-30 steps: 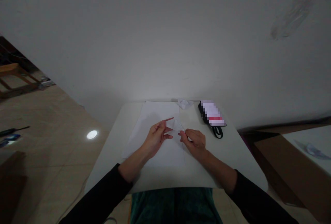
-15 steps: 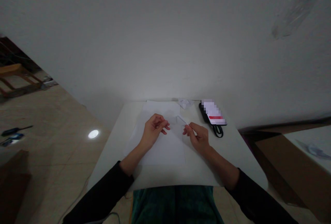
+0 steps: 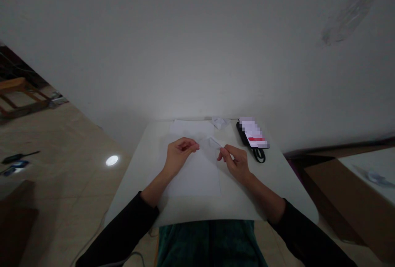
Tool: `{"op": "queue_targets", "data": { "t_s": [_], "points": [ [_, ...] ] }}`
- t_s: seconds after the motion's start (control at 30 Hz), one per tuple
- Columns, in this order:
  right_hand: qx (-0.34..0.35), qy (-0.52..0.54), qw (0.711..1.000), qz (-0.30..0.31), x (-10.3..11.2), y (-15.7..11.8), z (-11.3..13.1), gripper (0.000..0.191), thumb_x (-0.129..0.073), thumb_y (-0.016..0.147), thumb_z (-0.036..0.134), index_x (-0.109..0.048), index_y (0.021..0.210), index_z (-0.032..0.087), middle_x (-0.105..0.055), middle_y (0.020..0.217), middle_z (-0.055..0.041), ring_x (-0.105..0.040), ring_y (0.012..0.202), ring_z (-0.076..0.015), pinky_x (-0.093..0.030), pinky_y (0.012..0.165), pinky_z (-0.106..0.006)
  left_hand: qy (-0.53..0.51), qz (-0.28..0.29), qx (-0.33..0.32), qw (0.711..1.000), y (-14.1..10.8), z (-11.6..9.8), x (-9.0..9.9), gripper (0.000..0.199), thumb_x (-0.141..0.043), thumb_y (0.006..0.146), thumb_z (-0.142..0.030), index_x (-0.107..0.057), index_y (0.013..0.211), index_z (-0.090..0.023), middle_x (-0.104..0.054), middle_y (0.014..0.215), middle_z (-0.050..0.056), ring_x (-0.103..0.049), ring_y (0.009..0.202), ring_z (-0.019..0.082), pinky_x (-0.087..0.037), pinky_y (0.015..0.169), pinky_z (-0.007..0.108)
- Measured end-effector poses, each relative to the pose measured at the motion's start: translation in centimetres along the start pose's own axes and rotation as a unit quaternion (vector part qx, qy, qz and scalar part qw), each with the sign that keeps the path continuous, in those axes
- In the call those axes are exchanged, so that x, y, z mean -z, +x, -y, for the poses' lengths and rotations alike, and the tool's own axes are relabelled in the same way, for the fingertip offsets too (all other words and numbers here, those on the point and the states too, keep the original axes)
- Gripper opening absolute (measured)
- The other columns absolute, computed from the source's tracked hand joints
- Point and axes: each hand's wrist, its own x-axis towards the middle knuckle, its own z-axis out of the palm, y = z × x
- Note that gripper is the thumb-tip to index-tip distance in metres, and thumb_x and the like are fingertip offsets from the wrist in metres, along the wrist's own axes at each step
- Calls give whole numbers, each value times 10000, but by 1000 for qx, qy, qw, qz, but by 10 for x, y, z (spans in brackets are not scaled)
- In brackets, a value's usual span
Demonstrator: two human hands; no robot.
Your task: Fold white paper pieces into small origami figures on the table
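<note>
My right hand is closed on a thin whitish stick, which points up and to the left from the fingertips. Over the white paper, my left hand has its thumb and fingers pinched together; what they hold, if anything, is too small and faint to make out. A gap separates the two hands. Something pale and thin shows near the stick's far end, but its shape is unclear.
A phone with a black strap lies on the white table at the back right. Crumpled clear plastic sits by the wall. A wooden stool stands far left, a brown box at right.
My left hand has moved slightly left, and its fingers, spread before, are now pressed together. My right hand has barely shifted and keeps its grip on the stick.
</note>
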Motion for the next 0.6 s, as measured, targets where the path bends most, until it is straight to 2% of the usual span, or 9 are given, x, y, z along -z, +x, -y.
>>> {"op": "queue_targets", "data": {
  "t_s": [0.27,0.4,0.6],
  "points": [
    [-4,19,1000,-7,-1,0,-2,395,-459,959,266,-633,614,182,-564,547,8,-499,473,-97,-385,523,-243,-107,-21,70,992,-1,5,-6,320,-816,657,-380,-613,716,-139,-721,790,58,-699,739,162,-561,731,298],
    [-13,40,999,-9,-2,0,-4,401,-471,959,259,-634,603,171,-556,542,13,-485,474,-84,-373,525,-234,-86,-28,36,995,0,2,-6,312,-815,659,-376,-630,750,-141,-716,748,46,-700,700,164,-565,717,304],
    [-52,83,995,-6,-3,0,-3,410,-485,958,274,-639,592,172,-553,522,20,-467,456,-78,-361,505,-229,-51,-6,-8,999,1,2,-4,257,-774,716,-360,-687,818,-142,-726,704,51,-710,692,177,-562,687,291]
  ]
}}
